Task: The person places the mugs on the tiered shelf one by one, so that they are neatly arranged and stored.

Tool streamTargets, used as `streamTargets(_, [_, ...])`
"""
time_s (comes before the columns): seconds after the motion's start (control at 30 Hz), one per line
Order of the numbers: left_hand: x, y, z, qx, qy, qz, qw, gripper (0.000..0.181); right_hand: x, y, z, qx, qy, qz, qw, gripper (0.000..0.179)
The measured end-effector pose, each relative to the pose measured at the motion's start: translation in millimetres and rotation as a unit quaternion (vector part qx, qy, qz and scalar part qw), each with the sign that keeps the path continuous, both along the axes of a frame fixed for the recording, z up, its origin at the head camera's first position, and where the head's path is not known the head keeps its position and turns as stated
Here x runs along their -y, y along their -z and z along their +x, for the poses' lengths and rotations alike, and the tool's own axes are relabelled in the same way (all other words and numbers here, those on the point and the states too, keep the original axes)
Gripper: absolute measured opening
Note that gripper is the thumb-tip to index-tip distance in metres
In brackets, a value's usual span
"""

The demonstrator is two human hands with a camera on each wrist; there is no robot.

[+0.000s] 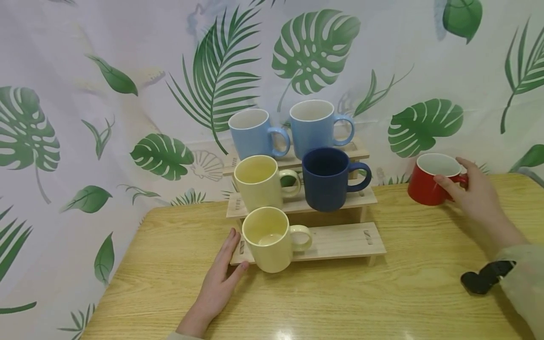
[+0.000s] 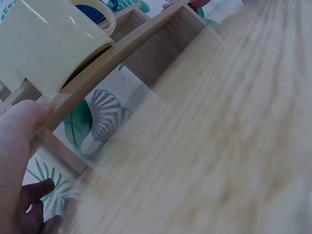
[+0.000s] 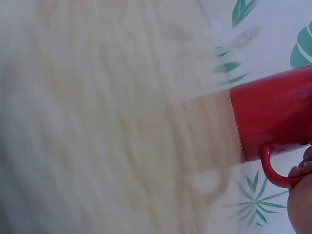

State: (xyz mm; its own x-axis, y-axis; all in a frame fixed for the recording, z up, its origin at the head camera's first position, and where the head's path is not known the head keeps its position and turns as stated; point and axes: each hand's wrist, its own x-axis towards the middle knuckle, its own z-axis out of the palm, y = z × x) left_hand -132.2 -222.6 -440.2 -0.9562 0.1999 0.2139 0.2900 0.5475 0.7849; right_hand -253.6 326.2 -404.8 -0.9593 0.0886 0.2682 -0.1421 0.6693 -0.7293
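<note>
My right hand (image 1: 478, 189) grips a red mug (image 1: 425, 186) with a white inside by its handle, thumb near the rim, at the right of the head view. In the right wrist view the red mug (image 3: 273, 114) appears beside its reflection on the table; whether it touches the wood I cannot tell. My left hand (image 1: 218, 278) holds the left end of a wooden stepped rack (image 1: 340, 241). Its thumb touches the board's edge in the left wrist view. Close to that hand, a pale yellow mug (image 1: 269, 243) stands on the lowest step, handle to the right.
On the middle step stand another yellow mug (image 1: 258, 186) and a dark blue mug (image 1: 326, 182). Two light blue mugs, the left mug (image 1: 250, 134) and the right mug (image 1: 312, 130), occupy the top step. Behind the wooden table (image 1: 331, 302) hangs a leaf-patterned cloth (image 1: 140, 113).
</note>
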Motion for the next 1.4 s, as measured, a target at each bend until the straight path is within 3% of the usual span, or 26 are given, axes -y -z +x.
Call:
streamTargets(0.3, [0.4,-1.6,0.4,-0.004,-0.001,-0.002,1.0000,0.067,12.7,-4.8,11.1,0.054,0.036,-0.027,0.9975,0.081])
streamTargets(0.63, [1.5,-0.7,0.9,-0.005,-0.004,-0.003,1.0000,0.067,31.9,-3.5,29.0,0.067,0.009,-0.076,0.9948,0.078])
streamTargets(0.87, [1.0,1.2,0.5,-0.004,-0.005,-0.005,1.0000,0.067,42.2,0.3,43.4,0.082,0.008,-0.151,0.9851,0.073])
streamTargets(1.1, [-0.2,0.8,1.0,0.001,-0.004,-0.002,1.0000,0.065,49.1,-5.2,56.4,0.078,0.003,-0.188,0.9791,0.068])
streamTargets(1.2, [-0.7,0.3,1.0,-0.004,-0.003,-0.001,1.0000,0.066,51.4,-11.5,63.1,0.069,-0.016,-0.237,0.9689,0.066])
streamTargets(1.37, [-0.4,1.6,-0.1,-0.013,-0.004,-0.006,0.9999,0.067,57.5,-22.4,74.7,0.029,-0.068,-0.347,0.9351,0.064])
streamTargets(1.4, [-0.2,2.0,-0.4,-0.015,-0.004,-0.007,0.9999,0.067,59.6,-24.4,76.7,0.020,-0.072,-0.354,0.9321,0.063])
